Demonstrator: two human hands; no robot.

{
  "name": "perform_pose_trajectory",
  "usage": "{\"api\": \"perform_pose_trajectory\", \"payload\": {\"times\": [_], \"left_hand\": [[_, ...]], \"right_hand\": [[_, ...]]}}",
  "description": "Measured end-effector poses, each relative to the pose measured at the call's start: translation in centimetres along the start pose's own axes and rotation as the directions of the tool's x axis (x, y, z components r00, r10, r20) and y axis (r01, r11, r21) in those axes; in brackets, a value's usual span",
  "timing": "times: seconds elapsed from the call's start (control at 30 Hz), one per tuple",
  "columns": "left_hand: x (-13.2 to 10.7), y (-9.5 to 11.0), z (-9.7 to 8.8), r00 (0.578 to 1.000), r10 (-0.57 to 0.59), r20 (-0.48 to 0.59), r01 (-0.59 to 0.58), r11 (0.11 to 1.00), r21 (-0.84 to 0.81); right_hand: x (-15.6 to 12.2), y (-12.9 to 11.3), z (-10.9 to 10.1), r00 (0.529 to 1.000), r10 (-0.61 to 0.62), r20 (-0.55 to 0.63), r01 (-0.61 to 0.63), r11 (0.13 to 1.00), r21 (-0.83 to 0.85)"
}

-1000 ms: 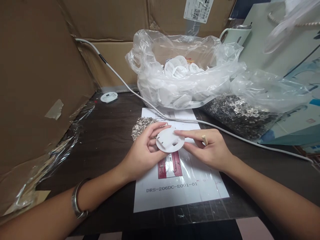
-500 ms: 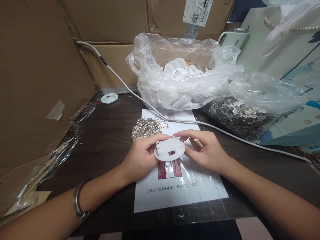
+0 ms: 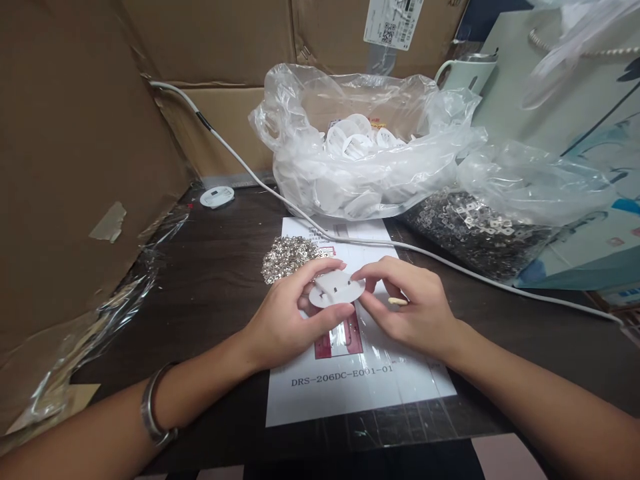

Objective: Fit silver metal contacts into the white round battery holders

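Note:
A white round plastic disc [image 3: 336, 291] with small slots is held above the printed sheet. My left hand [image 3: 295, 310] grips it from the left, thumb along the near edge and fingers at the far side. At the disc's right edge, my right hand [image 3: 410, 297] pinches with thumb and index finger. A small cream-coloured piece [image 3: 398, 301] shows at the curled fingers of that hand; whether it is held or worn cannot be told. Just beyond my left hand lies a pile of small shiny metal pieces [image 3: 287, 259].
A clear plastic bag [image 3: 350, 187] of white discs stands at the back. Right of it lies a bag of metal pieces [image 3: 480, 227]. A white cable [image 3: 430, 248] crosses the dark table [image 3: 210, 267]. Another white disc [image 3: 217, 197] lies back left, near cardboard walls [image 3: 225, 127].
The disc has been turned in my hands, so a different face shows. My left thumb now lies across its near edge. The right hand stays at the right edge.

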State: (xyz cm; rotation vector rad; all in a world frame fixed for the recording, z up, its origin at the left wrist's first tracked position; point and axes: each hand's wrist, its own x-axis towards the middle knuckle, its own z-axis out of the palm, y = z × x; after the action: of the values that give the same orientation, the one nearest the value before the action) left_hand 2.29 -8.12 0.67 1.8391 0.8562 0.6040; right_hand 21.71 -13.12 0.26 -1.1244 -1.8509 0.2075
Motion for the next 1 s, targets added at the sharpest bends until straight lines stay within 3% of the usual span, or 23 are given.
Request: {"api": "perform_pose_trajectory", "payload": {"times": [0.1,0.33,0.47,0.57,0.67,0.8,1.0], "left_hand": [[0.10,-0.06,-0.07,1.000,0.025,0.018,-0.023,0.988,-0.151],[0.60,0.17,-0.05,0.996,-0.029,0.079,0.058,0.914,-0.401],[0.46,0.34,-0.08,0.990,-0.007,0.138,0.058,0.927,-0.369],[0.23,0.46,-0.10,0.966,-0.031,0.257,0.132,0.914,-0.383],[0.08,0.57,-0.14,0.951,-0.024,0.309,0.163,0.887,-0.432],[0.12,0.51,-0.27,0.967,0.031,0.252,0.077,0.910,-0.407],[0.23,0.21,-0.49,0.961,0.130,0.242,-0.039,0.936,-0.349]], "right_hand": [[0.00,0.10,0.05,1.000,-0.010,0.030,0.009,0.999,0.035],[0.30,-0.14,-0.27,0.998,-0.064,0.012,0.064,0.997,0.051],[0.27,-0.42,-0.25,0.997,-0.073,-0.024,0.075,0.995,0.068],[0.26,-0.44,-0.22,0.997,-0.075,-0.030,0.077,0.993,0.089],[0.32,-0.45,-0.35,0.997,-0.079,0.009,0.078,0.988,0.131],[0.42,-0.56,-0.49,0.994,-0.084,0.069,0.069,0.978,0.197],[0.43,-0.67,-0.38,0.996,-0.084,0.030,0.075,0.971,0.226]]}}
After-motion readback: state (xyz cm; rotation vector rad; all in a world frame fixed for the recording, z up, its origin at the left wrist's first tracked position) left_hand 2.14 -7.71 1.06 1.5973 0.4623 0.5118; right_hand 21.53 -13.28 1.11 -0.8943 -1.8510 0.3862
